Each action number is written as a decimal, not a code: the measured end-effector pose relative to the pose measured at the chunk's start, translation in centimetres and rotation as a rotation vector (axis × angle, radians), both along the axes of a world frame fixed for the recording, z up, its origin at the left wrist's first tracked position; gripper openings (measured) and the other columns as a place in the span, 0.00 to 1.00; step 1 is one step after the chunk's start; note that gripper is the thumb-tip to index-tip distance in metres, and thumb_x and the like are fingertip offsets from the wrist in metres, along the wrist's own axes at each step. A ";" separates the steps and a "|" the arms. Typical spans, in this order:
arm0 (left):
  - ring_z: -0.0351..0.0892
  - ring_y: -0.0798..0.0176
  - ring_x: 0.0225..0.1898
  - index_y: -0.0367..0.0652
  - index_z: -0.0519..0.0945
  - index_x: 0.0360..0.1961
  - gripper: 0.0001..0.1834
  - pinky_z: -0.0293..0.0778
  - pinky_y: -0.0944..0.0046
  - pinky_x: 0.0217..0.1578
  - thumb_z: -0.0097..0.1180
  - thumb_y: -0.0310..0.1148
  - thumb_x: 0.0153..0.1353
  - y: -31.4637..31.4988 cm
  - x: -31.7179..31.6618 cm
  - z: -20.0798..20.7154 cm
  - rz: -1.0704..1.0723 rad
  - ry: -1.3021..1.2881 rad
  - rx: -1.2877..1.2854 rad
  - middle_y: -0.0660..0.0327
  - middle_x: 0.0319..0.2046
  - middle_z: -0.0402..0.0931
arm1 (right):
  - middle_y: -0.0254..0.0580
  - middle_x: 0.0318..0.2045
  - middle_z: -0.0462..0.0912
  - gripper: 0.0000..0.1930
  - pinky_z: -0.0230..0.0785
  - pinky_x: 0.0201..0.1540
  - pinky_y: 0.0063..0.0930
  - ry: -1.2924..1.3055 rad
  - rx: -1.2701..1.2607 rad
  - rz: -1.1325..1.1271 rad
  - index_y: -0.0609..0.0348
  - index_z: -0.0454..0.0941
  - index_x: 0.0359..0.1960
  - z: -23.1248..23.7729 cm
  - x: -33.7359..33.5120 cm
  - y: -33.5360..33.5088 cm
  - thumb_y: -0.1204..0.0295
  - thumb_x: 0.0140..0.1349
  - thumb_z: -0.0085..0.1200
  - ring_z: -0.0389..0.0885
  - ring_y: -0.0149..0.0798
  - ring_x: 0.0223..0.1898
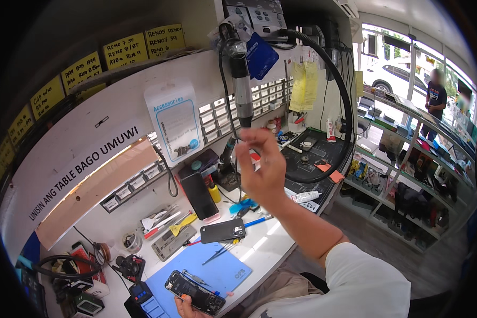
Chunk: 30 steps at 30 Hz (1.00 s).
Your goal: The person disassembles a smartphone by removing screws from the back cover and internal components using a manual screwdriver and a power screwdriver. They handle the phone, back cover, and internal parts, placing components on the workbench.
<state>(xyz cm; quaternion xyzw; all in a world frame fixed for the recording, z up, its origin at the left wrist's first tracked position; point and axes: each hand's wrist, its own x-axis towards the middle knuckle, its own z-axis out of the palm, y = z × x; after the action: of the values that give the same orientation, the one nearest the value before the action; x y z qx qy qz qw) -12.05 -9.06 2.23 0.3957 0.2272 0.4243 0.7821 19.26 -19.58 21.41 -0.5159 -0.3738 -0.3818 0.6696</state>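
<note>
At the bottom, my left hand (pixel 186 307) grips the lower edge of an opened smartphone (pixel 201 297), its inner parts exposed. A small screwdriver (pixel 196 277) lies across the phone's upper edge. My right hand (pixel 267 172) is raised at the centre with fingers curled and a gap between thumb and fingers; nothing shows in it. Its fingertips are just below the dark tip of a silver hot air gun handle (pixel 242 95) that hangs upright; whether they touch is unclear. Beneath the phone lies a blue mat (pixel 169 265) with tweezers (pixel 217 255) on it.
Beyond the mat are a dark phone (pixel 222 231), a grey phone frame (pixel 174 243) and a standing phone (pixel 199 196). A thick black hose (pixel 349 100) loops down on the right from the control box (pixel 257 16). Shelves (pixel 397 185) and a person (pixel 435 98) are farther right.
</note>
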 end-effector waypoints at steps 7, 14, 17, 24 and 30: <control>0.84 0.51 0.51 0.34 0.77 0.56 0.15 0.82 0.50 0.54 0.47 0.29 0.74 0.9 -0.1 -1.4 -0.011 -0.054 -0.029 0.50 0.51 0.82 | 0.37 0.41 0.82 0.24 0.73 0.42 0.22 0.285 -0.065 0.092 0.68 0.74 0.58 5.2 5.3 -0.5 0.62 0.72 0.66 0.78 0.26 0.38; 0.85 0.53 0.47 0.36 0.78 0.51 0.11 0.84 0.53 0.49 0.48 0.29 0.74 1.0 -0.3 -1.7 -0.014 -0.048 -0.019 0.52 0.48 0.82 | 0.41 0.50 0.81 0.26 0.80 0.46 0.22 0.250 -0.119 0.392 0.70 0.68 0.67 4.1 1.4 -3.1 0.71 0.74 0.63 0.82 0.26 0.42; 0.85 0.55 0.46 0.37 0.78 0.49 0.10 0.84 0.53 0.48 0.48 0.29 0.74 0.8 -0.3 -1.6 -0.005 -0.038 -0.033 0.53 0.46 0.82 | 0.47 0.53 0.81 0.27 0.82 0.52 0.25 0.213 0.051 0.446 0.73 0.66 0.69 3.3 -0.2 -3.3 0.76 0.73 0.62 0.85 0.30 0.47; 0.84 0.55 0.47 0.37 0.78 0.51 0.11 0.83 0.54 0.49 0.49 0.29 0.74 0.7 -0.5 -1.4 -0.017 -0.034 -0.012 0.53 0.47 0.82 | 0.62 0.60 0.79 0.31 0.85 0.60 0.38 0.132 0.338 0.726 0.75 0.62 0.71 5.0 -1.2 -3.6 0.77 0.72 0.61 0.87 0.44 0.53; 0.81 0.52 0.55 0.35 0.76 0.61 0.19 0.79 0.50 0.57 0.52 0.31 0.72 1.0 -0.7 -2.5 -0.018 0.018 -0.025 0.49 0.55 0.80 | 0.59 0.61 0.79 0.40 0.85 0.52 0.35 0.094 0.030 0.958 0.64 0.48 0.80 6.0 -0.9 -4.6 0.74 0.74 0.60 0.87 0.41 0.52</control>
<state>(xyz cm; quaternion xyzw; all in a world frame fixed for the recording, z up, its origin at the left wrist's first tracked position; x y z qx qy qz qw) -12.79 -8.06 -0.27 0.3916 0.2358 0.4108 0.7889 18.36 -24.13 27.39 -0.2928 -0.5331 -0.0118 0.7937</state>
